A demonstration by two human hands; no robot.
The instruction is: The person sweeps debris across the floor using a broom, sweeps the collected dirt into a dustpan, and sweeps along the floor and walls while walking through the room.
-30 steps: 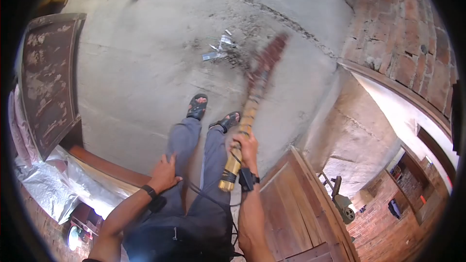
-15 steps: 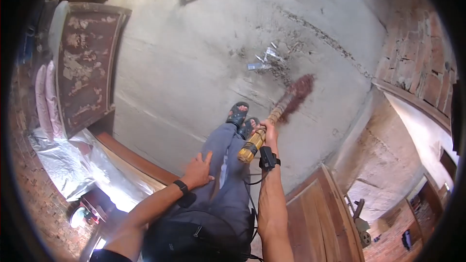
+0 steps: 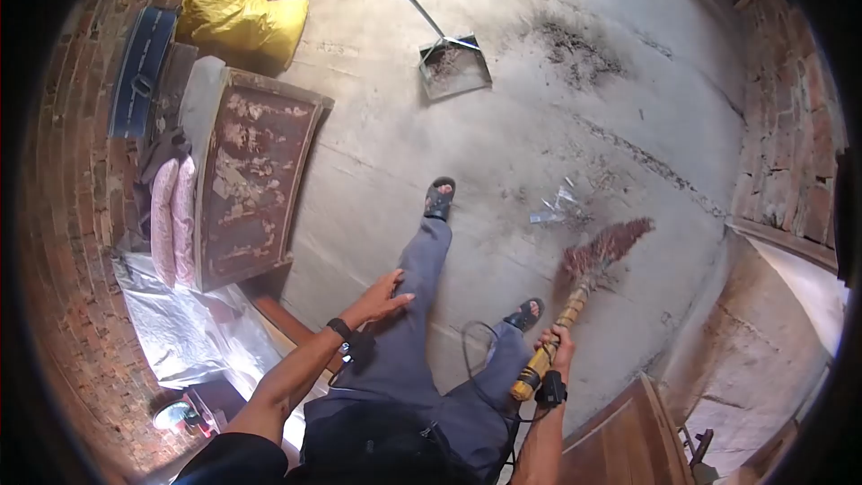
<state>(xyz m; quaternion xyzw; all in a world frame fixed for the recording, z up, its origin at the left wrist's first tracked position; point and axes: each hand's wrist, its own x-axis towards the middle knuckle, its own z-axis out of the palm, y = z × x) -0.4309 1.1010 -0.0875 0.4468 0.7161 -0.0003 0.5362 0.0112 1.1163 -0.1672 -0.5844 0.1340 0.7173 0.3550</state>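
My right hand [image 3: 558, 347] is wrapped round the yellow-brown bound handle of a short broom [image 3: 611, 250]. Its reddish-brown bristles point away from me, down at the concrete floor. Just beyond the bristles lies a small heap of litter [image 3: 561, 208], with whitish scraps and dark dirt. My left hand [image 3: 377, 299] rests on my left thigh, fingers extended and holding nothing. Farther off, a long-handled metal dustpan [image 3: 456, 70] stands on the floor with some dirt in it.
A dark dirt pile [image 3: 579, 49] lies right of the dustpan. On the left stand a worn wooden panel [image 3: 253, 181], a yellow sack [image 3: 247, 25] and silvery sheeting [image 3: 184, 328]. A wooden cabinet [image 3: 624, 440] is near my right arm; brick walls flank the room.
My feet have gone from close together to a wide stride, left foot forward. The broom has moved right, its bristles swinging outward. More of the dustpan now shows.
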